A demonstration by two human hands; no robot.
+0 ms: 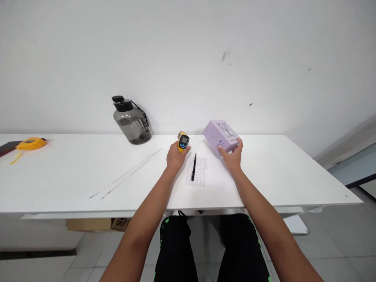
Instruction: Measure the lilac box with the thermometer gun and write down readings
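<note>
My left hand [175,156] is wrapped round a yellow and black infrared thermometer [182,141], its small screen and blue buttons facing me. In my right hand [232,156] is a lilac box [221,135] with a tree drawing and butterflies printed on it, tilted, with the thumb on its near side. Between the hands a sheet of paper [216,176] with handwriting lies on the white table. A black pen [194,166] rests on the sheet, its tip pointing away from me.
A grey see-through water jug [132,124] with a black lid stands by the wall, left of centre. At the far left lies a yellow tape measure [32,143] beside a dark flat object [10,147]. Below the table is a cardboard box [89,224].
</note>
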